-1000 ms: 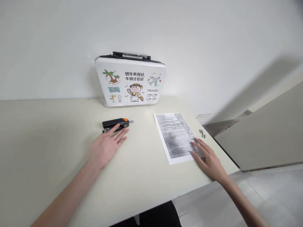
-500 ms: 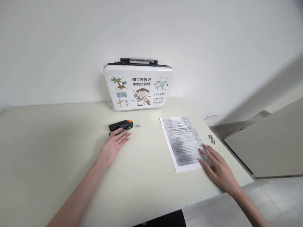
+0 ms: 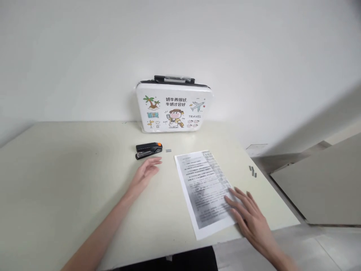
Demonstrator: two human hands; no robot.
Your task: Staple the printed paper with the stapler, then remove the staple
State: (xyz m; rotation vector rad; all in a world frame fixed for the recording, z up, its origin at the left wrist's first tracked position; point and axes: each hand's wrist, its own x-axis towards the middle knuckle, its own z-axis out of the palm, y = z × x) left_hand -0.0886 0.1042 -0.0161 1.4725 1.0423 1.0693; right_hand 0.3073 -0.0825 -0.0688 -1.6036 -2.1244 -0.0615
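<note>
A printed sheet of paper point(image 3: 204, 192) lies at a slant on the table, its lower edge near the front. My right hand point(image 3: 249, 214) rests with spread fingertips on the sheet's right edge. Left of the paper, my left hand point(image 3: 144, 175) is over the table with its fingers apart and nothing in them. Just beyond it lies a black stapler point(image 3: 149, 149) with an orange spot on its right end. A small strip of grey staples point(image 3: 168, 150) sits beside the stapler.
Against the wall at the back of the table point(image 3: 70, 180) stands a white case point(image 3: 175, 109) with cartoon prints and a black handle. Several short staple strips point(image 3: 252, 171) lie near the table's right edge. A pale panel is beyond that edge.
The paper has slid left and toward me under my right hand. My left hand has come away from the stapler. The view has shifted slightly.
</note>
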